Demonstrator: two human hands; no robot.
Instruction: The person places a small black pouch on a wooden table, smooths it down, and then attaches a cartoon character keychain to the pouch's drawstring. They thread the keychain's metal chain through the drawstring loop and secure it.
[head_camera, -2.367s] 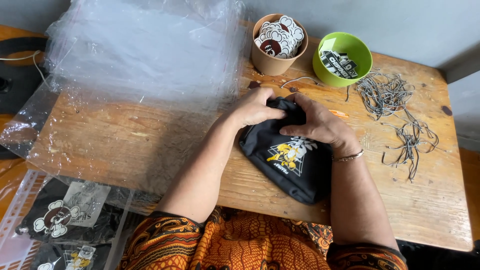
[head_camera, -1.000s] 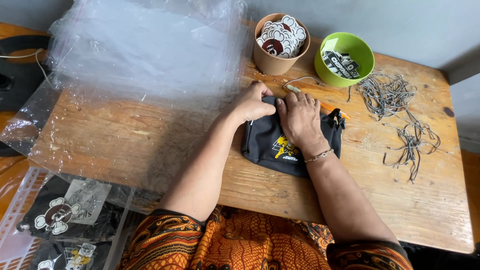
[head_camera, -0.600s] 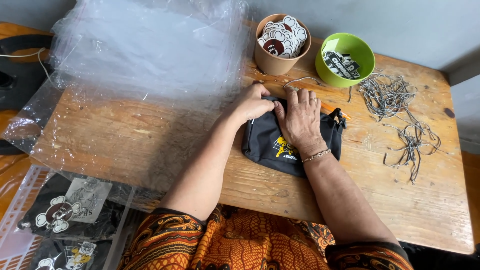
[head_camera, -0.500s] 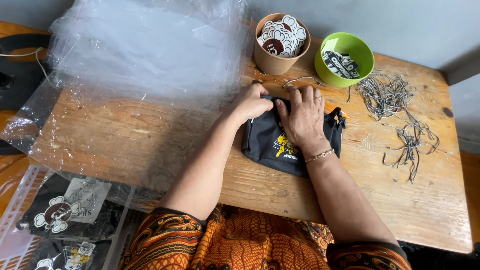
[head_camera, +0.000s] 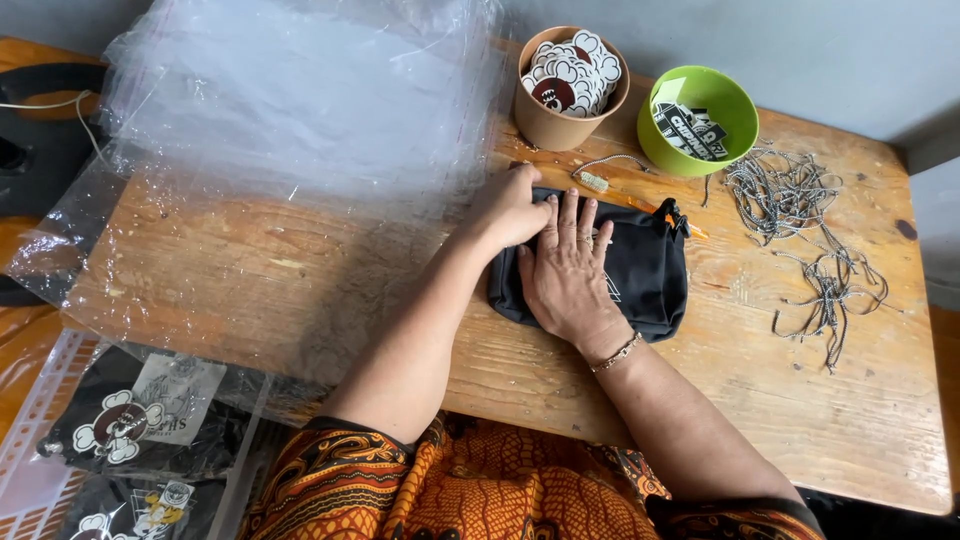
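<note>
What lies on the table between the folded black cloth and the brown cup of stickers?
In the head view, a thin cord with a small tag lies between the black cloth and the brown cup, on bare wood.

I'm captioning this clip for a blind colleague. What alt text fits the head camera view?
Both hands, left hand and right hand, press flat on a folded black garment on a wooden table. Clear plastic bags lie to the left; a brown cup of tags, a green bowl and loose cords sit behind.

Both hands cover most of the black pouch, hiding its printed design.
</note>
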